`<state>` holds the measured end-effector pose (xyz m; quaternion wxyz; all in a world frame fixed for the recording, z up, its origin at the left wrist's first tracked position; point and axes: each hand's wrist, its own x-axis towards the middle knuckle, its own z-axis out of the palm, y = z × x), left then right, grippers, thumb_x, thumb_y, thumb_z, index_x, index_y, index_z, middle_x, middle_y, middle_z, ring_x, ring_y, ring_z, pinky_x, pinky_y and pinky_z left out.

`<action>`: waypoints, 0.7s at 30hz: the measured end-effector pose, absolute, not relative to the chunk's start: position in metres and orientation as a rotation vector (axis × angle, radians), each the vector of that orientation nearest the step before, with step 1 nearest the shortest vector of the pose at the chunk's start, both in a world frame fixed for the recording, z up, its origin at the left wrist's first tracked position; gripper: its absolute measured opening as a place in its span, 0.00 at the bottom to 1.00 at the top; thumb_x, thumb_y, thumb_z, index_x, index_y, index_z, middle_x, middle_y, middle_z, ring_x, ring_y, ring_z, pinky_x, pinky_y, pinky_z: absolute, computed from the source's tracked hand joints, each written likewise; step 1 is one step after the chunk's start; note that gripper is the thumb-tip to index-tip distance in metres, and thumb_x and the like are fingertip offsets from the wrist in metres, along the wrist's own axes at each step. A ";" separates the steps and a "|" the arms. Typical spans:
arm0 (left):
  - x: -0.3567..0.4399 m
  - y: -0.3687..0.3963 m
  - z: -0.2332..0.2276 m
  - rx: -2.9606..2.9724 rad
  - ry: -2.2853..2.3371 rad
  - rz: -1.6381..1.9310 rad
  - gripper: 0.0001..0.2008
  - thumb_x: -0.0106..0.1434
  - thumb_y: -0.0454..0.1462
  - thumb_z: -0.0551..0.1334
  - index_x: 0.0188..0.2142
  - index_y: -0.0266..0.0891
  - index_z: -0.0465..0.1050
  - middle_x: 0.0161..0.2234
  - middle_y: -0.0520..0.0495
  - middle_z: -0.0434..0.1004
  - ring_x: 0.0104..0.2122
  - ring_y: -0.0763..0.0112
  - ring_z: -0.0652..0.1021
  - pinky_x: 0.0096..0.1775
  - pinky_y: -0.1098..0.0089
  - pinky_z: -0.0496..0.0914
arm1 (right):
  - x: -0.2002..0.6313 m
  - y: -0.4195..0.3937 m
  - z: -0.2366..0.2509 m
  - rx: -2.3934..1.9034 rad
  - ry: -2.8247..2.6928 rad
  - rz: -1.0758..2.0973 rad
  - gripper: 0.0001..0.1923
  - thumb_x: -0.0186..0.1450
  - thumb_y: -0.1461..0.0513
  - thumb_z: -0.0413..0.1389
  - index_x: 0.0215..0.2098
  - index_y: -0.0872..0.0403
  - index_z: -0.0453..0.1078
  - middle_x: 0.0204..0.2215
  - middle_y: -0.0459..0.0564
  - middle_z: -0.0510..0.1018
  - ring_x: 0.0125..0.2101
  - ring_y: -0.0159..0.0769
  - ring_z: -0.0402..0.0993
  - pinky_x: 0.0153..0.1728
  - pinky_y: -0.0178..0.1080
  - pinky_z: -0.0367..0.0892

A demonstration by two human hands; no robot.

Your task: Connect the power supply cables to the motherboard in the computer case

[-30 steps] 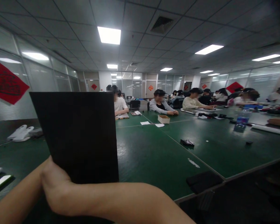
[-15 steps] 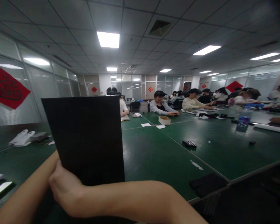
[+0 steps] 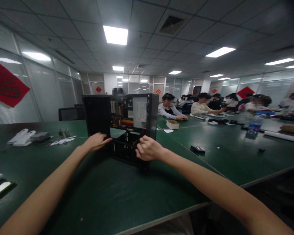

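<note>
A black computer case (image 3: pixel 152 114) stands upright on the green table with its open side towards me. Inside it show a circuit board, some orange parts and a silver power supply (image 3: pixel 140 112) with a label. At the lower left of the case, my left hand (image 3: pixel 96 142) grips it, its thumb lying along the front part and its other fingers partly hidden. My right hand (image 3: pixel 148 148) is closed at the lower right, its fingers curled inside the open frame.
Across the green table (image 3: pixel 107 192) lie a small black part (image 3: pixel 198 149), a beige box (image 3: pixel 172 124) and a plastic bottle (image 3: pixel 255 123). White bags (image 3: pixel 23 137) and a grey block (image 3: pixel 40 136) are at the left. Several people sit along the far side.
The case has turned from a plain black panel to its open side and sits farther from me. My hands, crossed over near the case before, are now apart at its two sides.
</note>
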<state>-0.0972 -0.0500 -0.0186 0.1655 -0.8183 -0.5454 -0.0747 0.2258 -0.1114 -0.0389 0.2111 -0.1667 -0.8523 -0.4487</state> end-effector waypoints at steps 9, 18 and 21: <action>-0.013 -0.072 -0.007 -2.207 -1.635 0.059 0.20 0.64 0.47 0.57 0.42 0.32 0.77 0.41 0.31 0.79 0.42 0.51 0.79 0.41 0.62 0.72 | 0.324 -0.017 -0.049 -0.626 -2.328 -1.250 0.20 0.69 0.53 0.50 0.26 0.55 0.72 0.24 0.51 0.75 0.30 0.38 0.63 0.38 0.41 0.54; 0.006 -0.107 0.023 -2.392 -1.612 0.316 0.15 0.63 0.37 0.57 0.43 0.29 0.78 0.43 0.30 0.79 0.42 0.52 0.80 0.41 0.62 0.73 | 0.329 -0.035 -0.057 -0.759 -2.206 -1.204 0.21 0.69 0.50 0.53 0.24 0.55 0.70 0.21 0.51 0.74 0.30 0.38 0.62 0.39 0.41 0.53; 0.005 -0.117 0.032 -2.449 -1.658 0.406 0.15 0.63 0.35 0.57 0.44 0.30 0.78 0.44 0.32 0.79 0.42 0.55 0.80 0.41 0.66 0.73 | 0.328 -0.048 -0.055 -0.691 -2.204 -1.201 0.22 0.68 0.50 0.54 0.22 0.54 0.69 0.19 0.50 0.73 0.29 0.38 0.62 0.37 0.41 0.53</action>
